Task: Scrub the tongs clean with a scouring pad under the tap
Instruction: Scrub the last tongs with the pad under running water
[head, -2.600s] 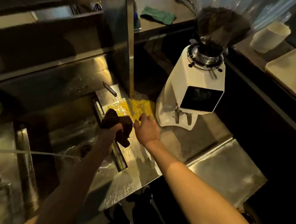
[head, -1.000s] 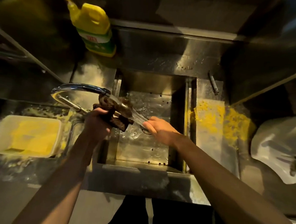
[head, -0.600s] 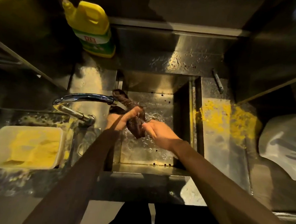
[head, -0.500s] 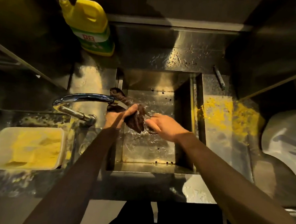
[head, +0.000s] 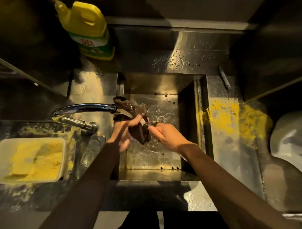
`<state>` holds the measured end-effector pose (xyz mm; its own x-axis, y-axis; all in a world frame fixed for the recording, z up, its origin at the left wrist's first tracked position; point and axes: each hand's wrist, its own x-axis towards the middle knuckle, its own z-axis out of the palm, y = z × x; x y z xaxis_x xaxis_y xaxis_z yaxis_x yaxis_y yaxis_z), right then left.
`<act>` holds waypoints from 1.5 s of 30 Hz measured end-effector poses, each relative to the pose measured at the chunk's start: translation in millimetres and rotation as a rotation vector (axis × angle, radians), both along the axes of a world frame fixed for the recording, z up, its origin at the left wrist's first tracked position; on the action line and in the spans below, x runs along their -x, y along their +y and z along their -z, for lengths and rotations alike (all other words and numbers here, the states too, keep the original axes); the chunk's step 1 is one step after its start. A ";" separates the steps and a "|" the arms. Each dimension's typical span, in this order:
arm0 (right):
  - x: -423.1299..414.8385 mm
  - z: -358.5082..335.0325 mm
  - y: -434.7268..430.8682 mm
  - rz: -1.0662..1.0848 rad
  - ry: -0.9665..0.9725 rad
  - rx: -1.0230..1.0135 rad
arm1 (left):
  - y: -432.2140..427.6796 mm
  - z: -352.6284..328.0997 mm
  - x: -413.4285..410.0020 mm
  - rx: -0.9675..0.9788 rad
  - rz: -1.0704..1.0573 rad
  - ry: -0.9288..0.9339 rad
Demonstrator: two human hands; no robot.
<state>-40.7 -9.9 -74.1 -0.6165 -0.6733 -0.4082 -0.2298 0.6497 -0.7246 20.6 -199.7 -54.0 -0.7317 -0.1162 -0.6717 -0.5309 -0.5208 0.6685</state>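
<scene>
Slid further down since half a second ago: scouring pad (head: 140,133), wrapped by left hand (head: 124,133) round tongs (head: 143,121) over sink (head: 201,117). Right hand (head: 164,137) pinching tongs' end. Advised: firm squeeze, long strokes beneath tap (head: 87,108).

I held the tongs (head: 143,122) over the sink, metal, mostly hidden inside the pad (head: 137,126). The pad was dark brown, wet and folded around them, one end reaching up under the tap (head: 87,107) spout. Water splashed off both.
</scene>
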 end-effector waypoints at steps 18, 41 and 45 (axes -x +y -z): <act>24.2 -7.2 48.6 -0.261 0.062 -0.157 | -20.1 -9.5 11.7 0.341 0.413 0.059; -28.9 -13.2 -2.0 -0.060 0.209 -0.048 | 2.6 -8.1 -11.7 -0.107 -0.212 -0.028; -28.1 -20.0 -5.0 -0.063 0.210 0.003 | 8.9 -4.7 -9.1 0.153 -0.168 -0.056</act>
<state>-12.6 -14.9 -54.1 -0.6443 -0.7141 -0.2737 -0.4158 0.6274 -0.6584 29.7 -190.8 -49.3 -0.6556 -0.3369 -0.6758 -0.4838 -0.4998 0.7184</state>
